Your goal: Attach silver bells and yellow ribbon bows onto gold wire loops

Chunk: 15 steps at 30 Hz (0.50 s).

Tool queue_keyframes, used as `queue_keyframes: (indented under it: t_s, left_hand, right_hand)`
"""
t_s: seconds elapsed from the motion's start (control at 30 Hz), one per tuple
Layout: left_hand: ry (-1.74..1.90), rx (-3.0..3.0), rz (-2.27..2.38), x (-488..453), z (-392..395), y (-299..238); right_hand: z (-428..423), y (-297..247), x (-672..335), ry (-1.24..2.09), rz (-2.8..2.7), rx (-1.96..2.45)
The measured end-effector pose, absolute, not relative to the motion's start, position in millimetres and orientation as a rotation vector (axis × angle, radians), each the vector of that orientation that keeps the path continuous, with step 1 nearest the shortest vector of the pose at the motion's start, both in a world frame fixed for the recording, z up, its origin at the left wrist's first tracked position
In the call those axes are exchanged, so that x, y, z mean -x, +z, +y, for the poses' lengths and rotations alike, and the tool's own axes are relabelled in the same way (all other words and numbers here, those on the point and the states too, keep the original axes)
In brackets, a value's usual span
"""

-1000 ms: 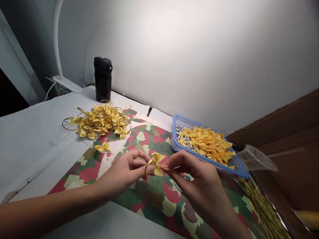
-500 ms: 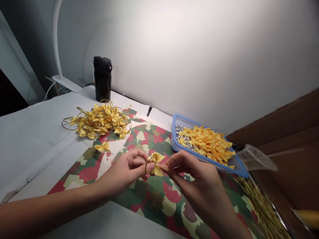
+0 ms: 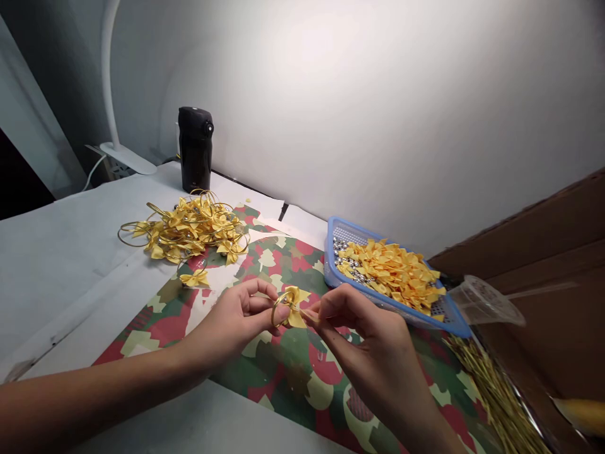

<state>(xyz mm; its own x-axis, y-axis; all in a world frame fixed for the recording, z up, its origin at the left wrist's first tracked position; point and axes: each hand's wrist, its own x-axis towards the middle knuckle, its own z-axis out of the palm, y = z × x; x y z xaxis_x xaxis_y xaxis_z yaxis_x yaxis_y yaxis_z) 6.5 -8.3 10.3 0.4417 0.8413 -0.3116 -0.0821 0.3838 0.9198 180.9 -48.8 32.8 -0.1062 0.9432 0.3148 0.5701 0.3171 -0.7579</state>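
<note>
This looks like a small, makeshift home craft corner. A white desk lamp (image 3: 108, 75) arches over a surface (image 3: 61, 277) partly covered with patterned gift paper (image 3: 302, 372), near a black insulated flask (image 3: 195, 149). A blue plastic basket (image 3: 331, 252) of yellow ribbon bows (image 3: 390, 271) sits against a plain wall (image 3: 359, 126), beside brown cardboard (image 3: 534, 252).

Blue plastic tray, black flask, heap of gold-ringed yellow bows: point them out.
Blue plastic tray (image 3: 328, 246): head view, on its left rim.
Black flask (image 3: 195, 151): head view, on the middle of its body.
Heap of gold-ringed yellow bows (image 3: 189, 230): head view, on the heap's centre.
</note>
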Motion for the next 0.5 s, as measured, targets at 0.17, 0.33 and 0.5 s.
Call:
queue_keyframes:
  t_s: [0.17, 0.33, 0.5]
  left_hand:
    - [0.722, -1.001, 0.941, -6.7, -8.1, 10.0]
    - [0.729, -0.987, 0.939, -7.1, -9.0, 10.7]
    - [0.728, -0.992, 0.928, -7.1, -9.5, 12.5]
  right_hand:
    - [-49.0, 31.7, -179.8, 0.596, -1.768, 1.353]
    - [-48.8, 31.3, -180.2, 0.584, -1.773, 1.37]
    - [-49.0, 31.4, -179.9, 0.586, -1.787, 1.367]
